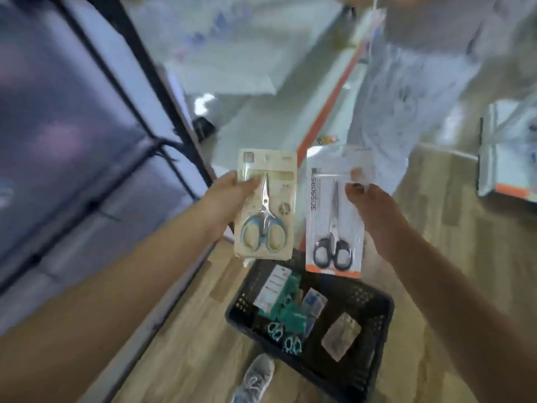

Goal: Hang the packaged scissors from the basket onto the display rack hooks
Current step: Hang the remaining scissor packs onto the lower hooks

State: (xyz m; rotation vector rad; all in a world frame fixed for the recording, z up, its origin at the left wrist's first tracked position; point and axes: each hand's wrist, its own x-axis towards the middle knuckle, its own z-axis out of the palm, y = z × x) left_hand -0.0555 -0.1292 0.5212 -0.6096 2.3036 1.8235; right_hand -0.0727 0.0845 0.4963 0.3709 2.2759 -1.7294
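My left hand [229, 196] grips the left edge of a beige pack of blue-handled scissors [266, 205], held upright. My right hand [369, 202] pinches the right edge of a white and orange pack of black-handled scissors [334, 216]. Both packs hang side by side above a black plastic basket [363, 353] on the floor. The basket holds several more packs, among them green-carded scissors [286, 312] and a clear pack [341, 335]. No rack hooks show clearly; the frame is blurred.
A dark-framed glass panel [87, 126] runs along the left. A white shelf base with an orange strip [331, 112] stretches ahead, and another shelf unit [505, 158] stands at the right. The floor is wood-patterned; my grey shoe [255, 379] is beside the basket.
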